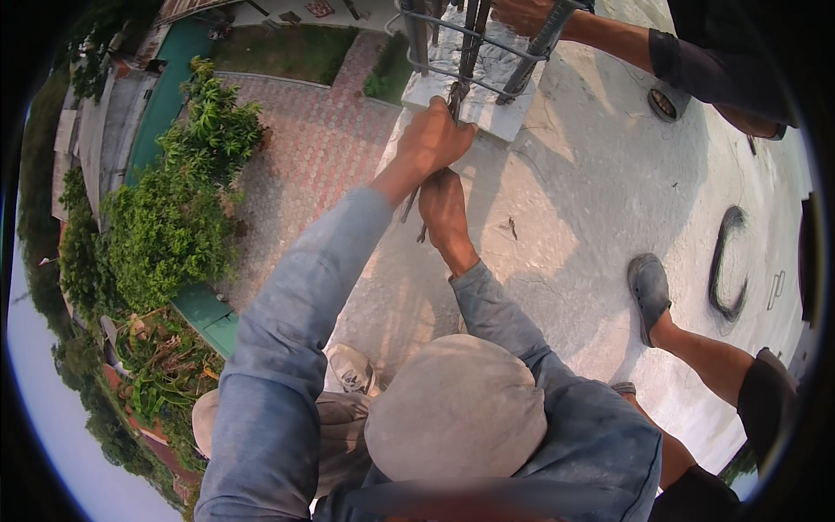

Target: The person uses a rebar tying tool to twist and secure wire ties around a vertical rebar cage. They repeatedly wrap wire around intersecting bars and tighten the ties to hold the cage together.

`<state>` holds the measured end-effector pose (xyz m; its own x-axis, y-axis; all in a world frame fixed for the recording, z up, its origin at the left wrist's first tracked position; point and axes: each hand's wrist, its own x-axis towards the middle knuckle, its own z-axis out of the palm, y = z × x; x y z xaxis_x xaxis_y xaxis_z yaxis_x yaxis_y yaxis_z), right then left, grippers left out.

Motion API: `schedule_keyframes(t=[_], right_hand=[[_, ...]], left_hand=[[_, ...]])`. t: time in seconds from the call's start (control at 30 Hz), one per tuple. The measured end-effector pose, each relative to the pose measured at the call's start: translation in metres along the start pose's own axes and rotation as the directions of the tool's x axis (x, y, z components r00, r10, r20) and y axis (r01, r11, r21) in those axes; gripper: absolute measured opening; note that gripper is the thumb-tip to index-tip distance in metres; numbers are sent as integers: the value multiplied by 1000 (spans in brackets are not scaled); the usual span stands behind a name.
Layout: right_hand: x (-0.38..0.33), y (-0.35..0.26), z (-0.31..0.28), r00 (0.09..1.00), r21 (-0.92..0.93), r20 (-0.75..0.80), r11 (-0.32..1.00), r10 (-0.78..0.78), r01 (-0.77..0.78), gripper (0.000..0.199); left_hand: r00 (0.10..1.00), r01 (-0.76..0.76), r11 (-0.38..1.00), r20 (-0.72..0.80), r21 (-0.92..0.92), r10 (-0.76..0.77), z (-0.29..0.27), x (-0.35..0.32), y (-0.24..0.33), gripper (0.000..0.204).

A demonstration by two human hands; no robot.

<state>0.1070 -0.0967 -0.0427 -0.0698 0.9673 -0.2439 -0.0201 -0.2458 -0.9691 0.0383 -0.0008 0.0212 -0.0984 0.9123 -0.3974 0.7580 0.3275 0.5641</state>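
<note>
My left hand [432, 139] is closed around a dark metal hand tool, apparently pincers [456, 94], whose upper end meets the reinforcing-bar cage [472, 43]. Just below, my right hand [445, 213] is closed too, its fingers against the lower part of the same tool. Two thin dark handle ends [423, 233] stick out beside it. The upright bars are ringed by thinner bent ties and rise from a pale concrete block [500, 122]. My fingers hide the tool's middle, and whether wire sits in its jaws cannot be made out.
A co-worker's hand [524, 14] is at the cage's far side. On the right, another leg wears a grey clog [650, 291]. A coil of dark wire [724, 261] lies on the concrete slab [565, 287]. Left of the slab edge, paving [300, 148] and trees [165, 226] lie far below.
</note>
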Motion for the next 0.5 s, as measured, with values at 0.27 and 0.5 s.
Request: schedule_keyframes(t=[0.27, 0.5], right_hand=[[3, -21, -23, 960, 200, 140, 942, 244, -269, 24], [2, -25, -25, 916, 408, 379, 864, 134, -295, 33]], left_hand=[[995, 17, 998, -100, -63, -23, 7, -9, 9, 49], [992, 24, 998, -122, -63, -31, 7, -11, 6, 49]])
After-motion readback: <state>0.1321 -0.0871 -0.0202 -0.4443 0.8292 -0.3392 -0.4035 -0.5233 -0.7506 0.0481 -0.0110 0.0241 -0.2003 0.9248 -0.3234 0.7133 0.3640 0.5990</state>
